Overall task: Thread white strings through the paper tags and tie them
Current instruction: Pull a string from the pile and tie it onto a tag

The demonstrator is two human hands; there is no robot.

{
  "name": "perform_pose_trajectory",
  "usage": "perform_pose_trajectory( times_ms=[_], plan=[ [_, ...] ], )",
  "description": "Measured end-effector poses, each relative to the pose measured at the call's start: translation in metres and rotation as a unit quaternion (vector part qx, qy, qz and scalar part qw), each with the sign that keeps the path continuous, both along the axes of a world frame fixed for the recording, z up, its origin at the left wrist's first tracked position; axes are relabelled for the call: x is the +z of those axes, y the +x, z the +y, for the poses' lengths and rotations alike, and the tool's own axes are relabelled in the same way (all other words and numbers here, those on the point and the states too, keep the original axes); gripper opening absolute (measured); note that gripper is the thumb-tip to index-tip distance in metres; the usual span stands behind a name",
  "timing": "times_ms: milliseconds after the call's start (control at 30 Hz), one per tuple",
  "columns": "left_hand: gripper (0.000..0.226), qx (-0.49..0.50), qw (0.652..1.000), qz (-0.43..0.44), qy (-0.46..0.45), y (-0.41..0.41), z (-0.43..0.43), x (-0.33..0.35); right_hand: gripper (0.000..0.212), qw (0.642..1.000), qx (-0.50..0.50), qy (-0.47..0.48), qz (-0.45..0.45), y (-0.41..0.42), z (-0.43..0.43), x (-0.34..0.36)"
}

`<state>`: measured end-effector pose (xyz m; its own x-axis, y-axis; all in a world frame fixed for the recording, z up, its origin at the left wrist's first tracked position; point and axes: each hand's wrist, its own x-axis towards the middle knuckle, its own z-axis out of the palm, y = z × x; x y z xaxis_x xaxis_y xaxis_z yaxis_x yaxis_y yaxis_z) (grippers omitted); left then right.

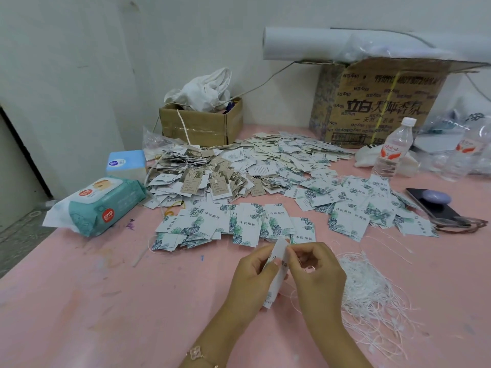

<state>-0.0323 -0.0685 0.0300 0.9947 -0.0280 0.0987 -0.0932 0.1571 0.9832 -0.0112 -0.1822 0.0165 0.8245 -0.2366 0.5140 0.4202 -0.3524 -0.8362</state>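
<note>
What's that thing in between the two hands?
A white paper tag, as the head view shows. The left hand and the right hand both pinch it, above the pink table.

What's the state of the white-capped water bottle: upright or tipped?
Upright. The water bottle stands on its base on the pink table, white cap at top.

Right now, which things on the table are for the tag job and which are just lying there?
For the job: white paper tag being held; loose white strings; leaf-printed paper tags.
Lying about: green wet-wipe pack; clear plastic water bottle; black phone; brown cardboard box.
</note>
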Motion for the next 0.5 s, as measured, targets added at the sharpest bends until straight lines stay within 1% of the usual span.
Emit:
perform_pose_trajectory(
  times_ms=[167,267,367,500],
  plan=[
    [0.049,0.013,1.000,0.005,0.008,0.0020,0.0013,-0.0032,0.025,0.999,0.011,-0.049,-0.013,-0.0013,0.0010,-0.0012],
    [0.043,0.010,1.000,-0.002,0.012,0.0018,0.0003,-0.0039,0.024,0.999,0.000,-0.044,-0.011,-0.0010,0.0003,-0.0012],
    [0.045,0.009,1.000,-0.011,0.022,0.0021,-0.0007,-0.0047,0.024,0.999,-0.010,-0.036,-0.005,-0.0002,-0.0010,-0.0007],
    [0.050,0.006,1.000,-0.010,0.019,0.0030,0.0009,-0.0058,0.019,0.998,-0.003,-0.056,-0.015,-0.0005,-0.0021,-0.0002]
  ],
)
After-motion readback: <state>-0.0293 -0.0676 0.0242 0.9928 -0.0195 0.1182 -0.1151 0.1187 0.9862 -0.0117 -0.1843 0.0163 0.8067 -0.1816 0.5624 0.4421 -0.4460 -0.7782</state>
